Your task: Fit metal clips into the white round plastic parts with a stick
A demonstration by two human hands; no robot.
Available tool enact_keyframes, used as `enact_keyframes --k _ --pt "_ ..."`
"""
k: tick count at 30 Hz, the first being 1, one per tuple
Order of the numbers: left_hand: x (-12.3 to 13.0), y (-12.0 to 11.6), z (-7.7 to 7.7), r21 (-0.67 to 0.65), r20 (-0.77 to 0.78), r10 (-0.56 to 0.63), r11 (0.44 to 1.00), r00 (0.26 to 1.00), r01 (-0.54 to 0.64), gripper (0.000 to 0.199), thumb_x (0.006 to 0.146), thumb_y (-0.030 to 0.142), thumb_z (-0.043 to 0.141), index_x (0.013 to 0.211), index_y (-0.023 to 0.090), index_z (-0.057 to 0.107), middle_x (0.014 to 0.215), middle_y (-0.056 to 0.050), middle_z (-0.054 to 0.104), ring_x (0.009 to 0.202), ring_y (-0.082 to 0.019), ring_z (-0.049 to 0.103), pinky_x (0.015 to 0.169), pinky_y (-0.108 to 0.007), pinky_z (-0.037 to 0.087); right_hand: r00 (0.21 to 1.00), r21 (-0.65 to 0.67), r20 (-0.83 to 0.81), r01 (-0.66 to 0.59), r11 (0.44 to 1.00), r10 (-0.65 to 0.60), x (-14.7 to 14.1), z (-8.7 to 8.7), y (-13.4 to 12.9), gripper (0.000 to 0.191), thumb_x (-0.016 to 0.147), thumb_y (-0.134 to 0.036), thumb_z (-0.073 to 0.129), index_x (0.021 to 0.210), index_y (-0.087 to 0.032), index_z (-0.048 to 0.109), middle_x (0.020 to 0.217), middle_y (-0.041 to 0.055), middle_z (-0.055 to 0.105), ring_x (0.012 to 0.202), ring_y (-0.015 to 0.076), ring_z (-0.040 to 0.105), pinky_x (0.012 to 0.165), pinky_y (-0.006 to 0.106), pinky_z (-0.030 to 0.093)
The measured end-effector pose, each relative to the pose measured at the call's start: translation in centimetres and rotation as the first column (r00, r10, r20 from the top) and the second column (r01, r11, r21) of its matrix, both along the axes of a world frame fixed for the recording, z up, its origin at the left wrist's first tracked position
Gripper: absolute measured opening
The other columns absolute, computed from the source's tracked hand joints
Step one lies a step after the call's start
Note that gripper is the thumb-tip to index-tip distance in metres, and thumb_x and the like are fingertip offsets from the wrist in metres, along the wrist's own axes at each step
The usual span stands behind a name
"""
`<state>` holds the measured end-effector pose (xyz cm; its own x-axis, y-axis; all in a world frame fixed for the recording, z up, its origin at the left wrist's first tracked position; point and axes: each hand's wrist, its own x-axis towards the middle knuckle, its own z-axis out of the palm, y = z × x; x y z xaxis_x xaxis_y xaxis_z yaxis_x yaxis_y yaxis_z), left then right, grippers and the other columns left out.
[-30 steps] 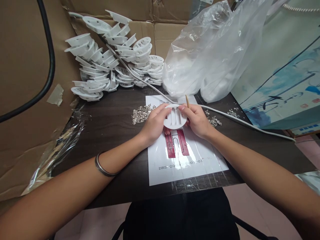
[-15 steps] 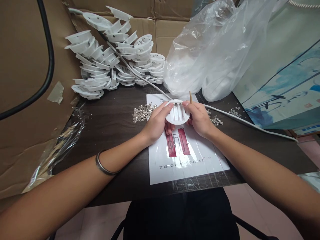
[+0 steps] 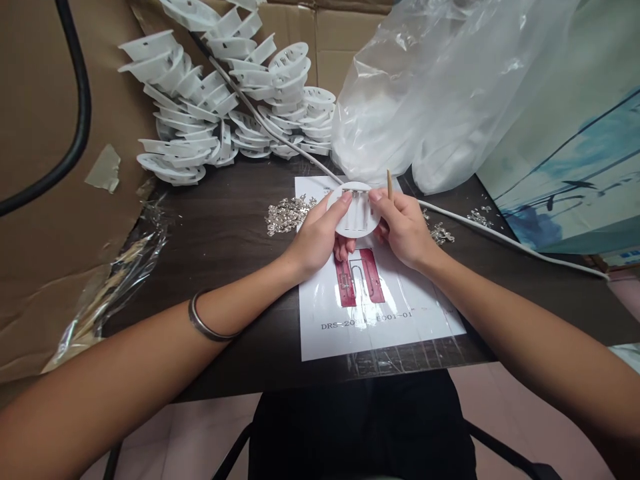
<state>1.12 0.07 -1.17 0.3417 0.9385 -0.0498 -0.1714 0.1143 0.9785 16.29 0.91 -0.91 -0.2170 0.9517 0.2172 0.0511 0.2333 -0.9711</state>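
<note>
Between my two hands is a round white plastic battery holder with long slots and small metal pieces along its far edge. My left hand grips its left side, the thumb lying on top and fingers curled beneath. On the right side, my right hand presses its thumb on the rim and also holds a thin wooden stick that points up. Small metal contacts lie heaped beside my left hand. More metal contacts lie beyond my right wrist.
A printed sheet with a red picture lies under my hands. White plastic discs are stacked at the back left, with clear plastic bags to their right. A pale cable crosses the dark table. Cardboard stands at the left.
The view has shifted slightly, moving the scene's objects in the picture. My left thumb has slid further onto the white holder; both hands still grip it.
</note>
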Motion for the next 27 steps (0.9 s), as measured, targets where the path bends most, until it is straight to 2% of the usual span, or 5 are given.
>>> enact_keyframes --k 4,10,14,19,27 --pt "0.1 0.0 -0.2 0.008 0.005 0.021 1.000 1.000 -0.021 0.031 0.093 0.049 0.044 0.092 0.019 0.051 0.052 0.002 0.051 0.039 -0.011 0.050 0.036 -0.020 0.036 0.999 -0.018 -0.043 -0.028 0.999 0.027 0.0 0.0 -0.1 0.033 0.090 -0.040 0.056 0.064 -0.021 0.048 0.046 -0.0066 0.036 0.039 0.0070 0.033 0.038 0.023 0.027" --pt "0.2 -0.2 -0.3 0.033 -0.012 0.033 0.999 0.999 -0.033 0.031 0.092 0.048 0.044 0.097 0.018 0.053 0.055 0.002 0.051 0.041 -0.011 0.052 0.038 -0.020 0.035 0.982 -0.058 -0.120 -0.152 0.987 0.144 0.0 0.1 -0.1 0.020 0.086 -0.024 0.049 0.067 -0.022 0.043 0.042 -0.0086 0.031 0.036 0.0075 0.028 0.037 0.022 0.028" --pt "0.2 -0.3 -0.1 0.006 -0.016 0.043 0.999 0.999 -0.043 0.026 0.091 0.044 0.046 0.095 0.019 0.053 0.056 0.002 0.052 0.041 -0.010 0.052 0.038 -0.019 0.035 0.983 -0.090 -0.079 -0.175 0.980 0.168 0.2 0.2 -0.2 0.016 0.085 -0.027 0.049 0.070 -0.022 0.046 0.044 -0.0077 0.033 0.037 0.0077 0.029 0.036 0.022 0.025" --pt "0.1 -0.4 0.3 0.003 -0.015 0.049 0.999 0.999 -0.049 0.024 0.091 0.043 0.050 0.097 0.020 0.053 0.054 0.003 0.052 0.040 -0.010 0.051 0.038 -0.020 0.033 0.996 -0.194 -0.084 -0.057 0.979 0.041 -0.1 0.2 -0.1 0.030 0.083 -0.043 0.056 0.065 -0.023 0.042 0.046 -0.0073 0.028 0.037 0.0069 0.023 0.033 0.023 0.019" --pt "0.0 -0.2 0.6 0.010 -0.088 0.027 1.000 0.996 -0.026 0.030 0.095 0.047 0.042 0.086 0.020 0.050 0.045 0.004 0.050 0.034 -0.010 0.047 0.036 -0.022 0.035 0.965 -0.238 -0.176 0.152 0.959 -0.197 0.2 -0.1 1.3 0.043 0.080 -0.056 0.058 0.062 -0.024 0.035 0.045 -0.0075 0.023 0.037 0.0080 0.022 0.034 0.025 0.024"
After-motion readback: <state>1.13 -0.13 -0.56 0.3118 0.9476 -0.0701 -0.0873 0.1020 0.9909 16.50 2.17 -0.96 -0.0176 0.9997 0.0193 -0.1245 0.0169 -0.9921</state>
